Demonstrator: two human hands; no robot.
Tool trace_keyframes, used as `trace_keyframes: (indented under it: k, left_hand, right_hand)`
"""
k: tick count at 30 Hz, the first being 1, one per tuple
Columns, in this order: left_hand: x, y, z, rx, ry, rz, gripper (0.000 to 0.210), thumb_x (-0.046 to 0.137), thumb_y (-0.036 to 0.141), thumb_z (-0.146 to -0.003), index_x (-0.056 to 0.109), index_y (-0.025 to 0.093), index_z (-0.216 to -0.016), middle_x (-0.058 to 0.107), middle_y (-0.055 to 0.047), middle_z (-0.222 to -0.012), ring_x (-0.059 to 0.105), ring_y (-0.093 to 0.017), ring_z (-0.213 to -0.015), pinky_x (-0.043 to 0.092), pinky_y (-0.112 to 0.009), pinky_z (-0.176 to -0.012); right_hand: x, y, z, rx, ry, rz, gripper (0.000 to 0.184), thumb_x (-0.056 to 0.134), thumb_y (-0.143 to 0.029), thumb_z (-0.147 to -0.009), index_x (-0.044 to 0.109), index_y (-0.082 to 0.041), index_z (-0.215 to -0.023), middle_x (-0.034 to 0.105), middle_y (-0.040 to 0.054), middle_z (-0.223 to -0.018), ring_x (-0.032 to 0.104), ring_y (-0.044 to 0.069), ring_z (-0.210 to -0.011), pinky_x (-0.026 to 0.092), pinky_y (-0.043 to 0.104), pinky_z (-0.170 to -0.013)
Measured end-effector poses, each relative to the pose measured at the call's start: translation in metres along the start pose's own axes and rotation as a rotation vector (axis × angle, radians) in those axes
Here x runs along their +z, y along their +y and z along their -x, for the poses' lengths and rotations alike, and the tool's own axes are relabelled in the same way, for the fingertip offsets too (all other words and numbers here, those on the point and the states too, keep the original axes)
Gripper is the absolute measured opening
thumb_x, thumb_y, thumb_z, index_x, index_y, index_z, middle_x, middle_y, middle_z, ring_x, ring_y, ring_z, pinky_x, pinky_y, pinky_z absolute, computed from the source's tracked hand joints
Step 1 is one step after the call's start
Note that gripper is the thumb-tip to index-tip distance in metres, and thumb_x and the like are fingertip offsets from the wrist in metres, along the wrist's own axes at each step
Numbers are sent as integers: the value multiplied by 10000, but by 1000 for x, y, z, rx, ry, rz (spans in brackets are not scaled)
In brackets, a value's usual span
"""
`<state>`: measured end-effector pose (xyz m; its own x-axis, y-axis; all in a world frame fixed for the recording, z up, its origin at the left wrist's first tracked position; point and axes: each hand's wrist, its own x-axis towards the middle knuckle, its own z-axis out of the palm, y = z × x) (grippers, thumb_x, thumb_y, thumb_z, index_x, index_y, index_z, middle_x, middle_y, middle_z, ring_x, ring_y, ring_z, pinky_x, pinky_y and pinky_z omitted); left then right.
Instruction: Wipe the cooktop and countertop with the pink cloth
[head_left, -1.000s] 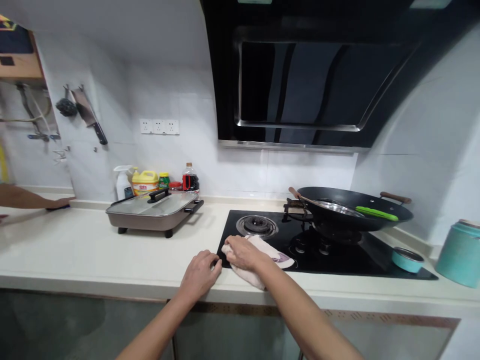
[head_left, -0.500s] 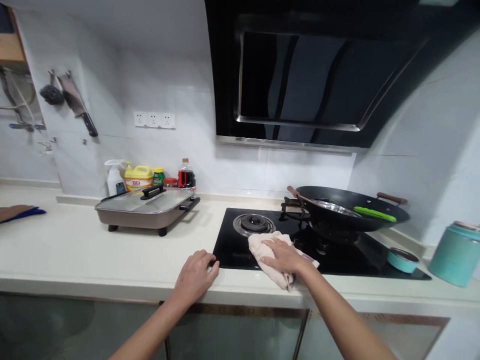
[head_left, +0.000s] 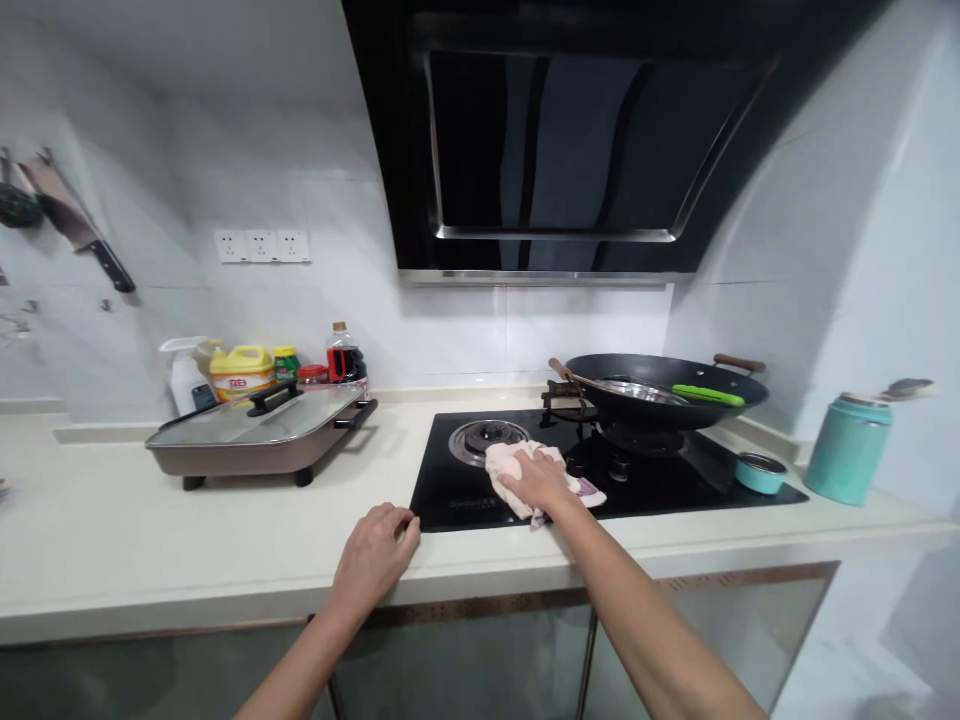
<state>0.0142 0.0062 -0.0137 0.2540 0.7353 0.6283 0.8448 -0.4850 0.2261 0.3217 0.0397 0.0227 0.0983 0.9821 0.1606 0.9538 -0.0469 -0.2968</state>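
Pink-white cloth (head_left: 501, 466) is on the black cooktop (head_left: 445, 492), just in front of the left burner (head_left: 487, 437) — our right hand (head_left: 541, 480) lies flat over it, fingers extended — our left hand (head_left: 377, 548) rests released, loosely curled, on the counter (head_left: 255, 545).

On our left we see a lidded pan (head_left: 247, 458) on short black feet, and behind it a white spray bottle (head_left: 186, 378), a yellow jug (head_left: 242, 370), a yellow-capped green container (head_left: 286, 366), a red-lidded jar (head_left: 312, 374) and a bottle of dark liquid (head_left: 345, 360). Above them we notice wall sockets (head_left: 261, 246); farther left hangs a cleaver (head_left: 67, 212). A black range hood (head_left: 555, 150) slants over a wok (head_left: 652, 410) holding a green-handled utensil (head_left: 707, 395). At our right stands a turquoise canister (head_left: 847, 452).
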Motion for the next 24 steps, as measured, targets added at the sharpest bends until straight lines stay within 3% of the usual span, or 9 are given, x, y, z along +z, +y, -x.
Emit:
trace_keyframes:
  k: [4, 7, 14, 19, 24]
  left_hand:
    - [1, -2, -1, 12, 21, 15, 271, 502, 357, -934, 728, 226, -863, 749, -78, -927, 684, -240, -893, 516, -385, -873]
    - [3, -5, -2, 25, 29, 10, 278, 498, 374, -931, 733, 233, -880, 751, -79, -930, 686, -240, -898, 520, -384, -895]
    - [6, -10, -2, 19, 4, 15, 294, 491, 408, -930, 729, 239, -892, 754, -75, -944, 705, -259, -929, 526, -401, -898]
    - [5, -9, -4, -5, -15, 37, 295, 508, 427, -923, 730, 234, -903, 757, -70, -950, 708, -266, -949, 530, -404, -895]
    - [3, -9, -4, 2, 3, 43, 263, 531, 419, -916, 723, 244, -875, 756, -59, -924, 712, -255, -906, 542, -391, -868]
  right_hand:
    - [0, 17, 42, -156, 45, -22, 546, 553, -623, -943, 626, -260, -1345, 594, 127, -1394, 500, 316, -1321, 351, 431, -1060]
    - [-8, 47, 69, -214, 90, -30, 449, 588, -550, -937, 674, -245, -1254, 637, 104, -1244, 541, 285, -1201, 373, 394, -1009]
    - [-40, 166, 100, -11, 162, 93, 416, 528, -482, -955, 694, -223, -1234, 658, 128, -1193, 574, 304, -1146, 409, 391, -980]
    - [-53, 233, 86, 251, 183, 260, 481, 396, -468, -1015, 666, -215, -1321, 644, 184, -1302, 574, 369, -1234, 437, 495, -985]
    - [-58, 248, 38, 330, 176, 208, 576, 392, -549, -1022, 667, -178, -1367, 667, 233, -1296, 591, 428, -1257, 422, 587, -1031]
